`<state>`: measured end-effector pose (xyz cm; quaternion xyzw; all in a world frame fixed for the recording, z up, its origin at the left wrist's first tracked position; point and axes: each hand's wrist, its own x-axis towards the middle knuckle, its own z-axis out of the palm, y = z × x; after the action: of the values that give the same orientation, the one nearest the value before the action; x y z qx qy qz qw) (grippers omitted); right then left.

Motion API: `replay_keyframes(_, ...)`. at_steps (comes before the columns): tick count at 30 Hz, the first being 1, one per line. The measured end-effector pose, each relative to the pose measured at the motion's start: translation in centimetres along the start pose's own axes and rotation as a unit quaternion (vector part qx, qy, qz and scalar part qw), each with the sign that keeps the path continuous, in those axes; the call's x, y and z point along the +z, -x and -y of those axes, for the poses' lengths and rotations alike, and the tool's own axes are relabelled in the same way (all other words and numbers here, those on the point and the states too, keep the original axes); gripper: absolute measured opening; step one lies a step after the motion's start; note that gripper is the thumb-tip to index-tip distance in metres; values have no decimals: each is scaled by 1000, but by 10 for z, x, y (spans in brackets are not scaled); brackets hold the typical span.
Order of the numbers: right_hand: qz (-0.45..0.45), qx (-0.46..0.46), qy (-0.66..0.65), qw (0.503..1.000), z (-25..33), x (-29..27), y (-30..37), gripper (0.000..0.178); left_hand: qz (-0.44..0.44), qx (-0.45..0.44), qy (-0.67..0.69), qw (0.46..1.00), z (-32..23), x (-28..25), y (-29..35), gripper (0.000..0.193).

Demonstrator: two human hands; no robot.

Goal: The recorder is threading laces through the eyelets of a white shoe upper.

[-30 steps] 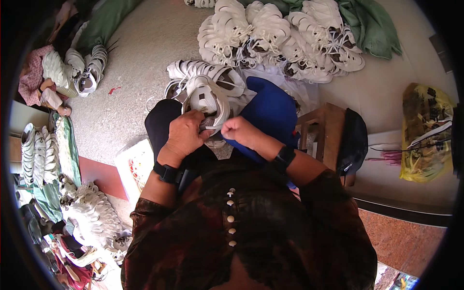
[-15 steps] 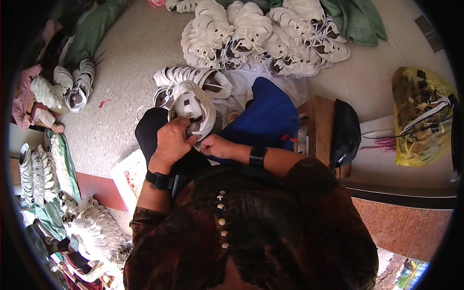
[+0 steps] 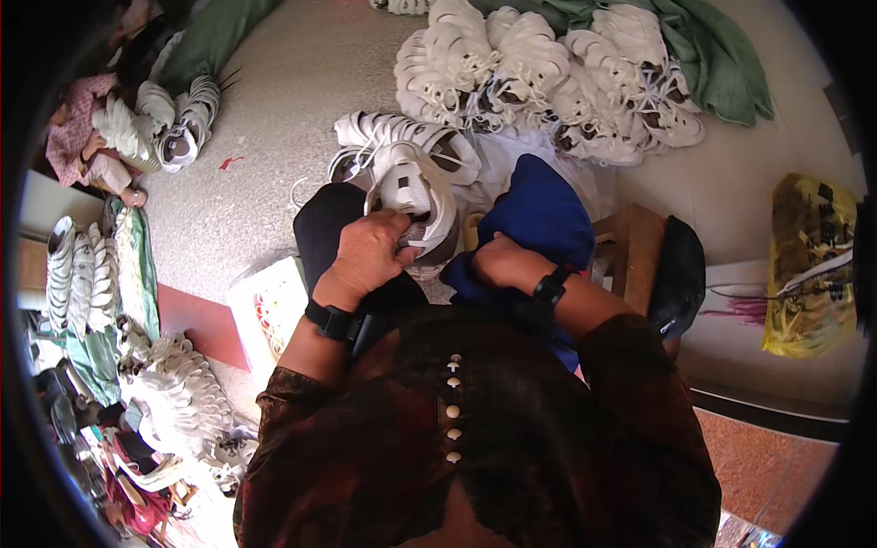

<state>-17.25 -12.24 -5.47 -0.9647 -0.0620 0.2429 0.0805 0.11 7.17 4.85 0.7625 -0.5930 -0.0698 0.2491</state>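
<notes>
My left hand point(image 3: 370, 251) is closed on the near edge of a white shoe upper point(image 3: 416, 183) with mesh panels and a brownish lining, held above my dark-clad left knee point(image 3: 322, 224). To its right, my right hand point(image 3: 504, 261) rests against the blue cloth point(image 3: 544, 210) over my other knee, apart from the upper. Its fingers are curled together; whether a thin thing is pinched in them is too small to make out. Just beyond the held piece lies a nested row of white shoe uppers point(image 3: 379, 128) with loose laces.
A large pile of white uppers point(image 3: 530, 78) and green cloth point(image 3: 717, 64) lie ahead. On the right are a wooden stool point(image 3: 635, 251), a black bag point(image 3: 681, 274) and a yellow plastic bag point(image 3: 808, 274). More uppers point(image 3: 174, 393) are heaped at left, where another person point(image 3: 87, 137) sits.
My right hand has moved right, away from the upper, to the blue cloth. The left hand keeps its hold on the upper. The whole view has shifted slightly.
</notes>
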Motion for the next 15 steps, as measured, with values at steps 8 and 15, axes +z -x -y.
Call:
replay_keyframes(8,-463,88,-225,853,42,-90,-45,35,117,13,-71,991,-14,15,14,33)
replay_keyframes(15,-455,70,-256,850,34,-61,-73,56,-30,46,25,998,-22,-8,3,26)
